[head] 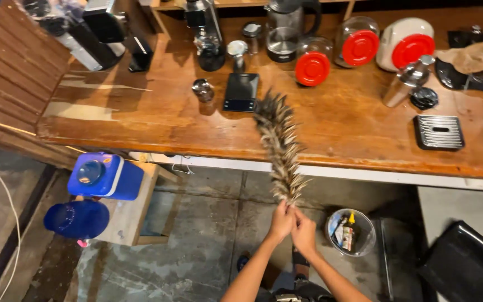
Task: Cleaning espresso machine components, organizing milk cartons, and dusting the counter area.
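A long brown-and-white feather duster [278,146] points up and away from me, its tip over the front part of the wooden counter [336,126]. My left hand [280,222] and my right hand [304,234] are side by side, both closed around the duster's base below the counter edge. The feather tip lies close to a small black digital scale [241,91] and a small metal cup [203,89].
Along the counter's back stand a glass kettle [284,28], jars with red lids [312,68], a metal shaker [406,81], a black ridged tray [438,132] and a grinder [208,33]. On the floor are a blue cooler [104,176], a bin [350,232] and a black chair [465,263].
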